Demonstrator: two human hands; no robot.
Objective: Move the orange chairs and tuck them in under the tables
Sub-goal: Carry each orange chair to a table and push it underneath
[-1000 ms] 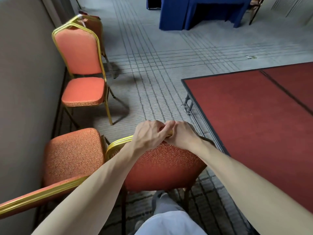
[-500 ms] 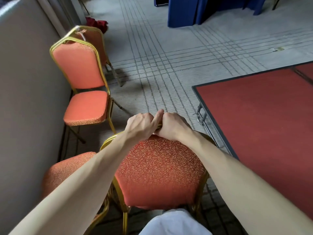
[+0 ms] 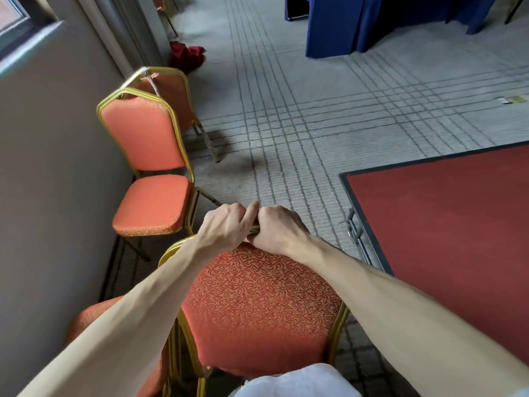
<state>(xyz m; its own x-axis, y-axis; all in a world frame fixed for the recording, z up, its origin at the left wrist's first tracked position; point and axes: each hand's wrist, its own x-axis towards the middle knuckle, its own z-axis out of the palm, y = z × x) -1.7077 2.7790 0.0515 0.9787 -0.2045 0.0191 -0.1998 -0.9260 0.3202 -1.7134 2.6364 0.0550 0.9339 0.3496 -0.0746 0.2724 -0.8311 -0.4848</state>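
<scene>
An orange chair (image 3: 257, 308) with a gold frame and patterned fabric is right in front of me, its back facing me. My left hand (image 3: 226, 224) and my right hand (image 3: 279, 227) grip the top rail of its back side by side, fingers curled over the gold rail. A red-topped table (image 3: 446, 230) stands to the right, its corner close to the chair. A second orange chair (image 3: 151, 173) stands by the wall ahead on the left, with a third orange chair (image 3: 171, 96) behind it. Another orange seat (image 3: 94, 313) shows under my left forearm.
A grey wall (image 3: 57, 196) runs along the left. Grey lined carpet (image 3: 300, 124) spreads ahead. A blue-skirted table (image 3: 386, 21) stands at the far back right. Red cloth (image 3: 186, 57) lies on the floor by the wall. Metal table legs (image 3: 353, 233) show under the red table's corner.
The chair I hold has moved forward and away from the seat at the lower left, and now faces me with its full back. Both hands keep their grip on the rail.
</scene>
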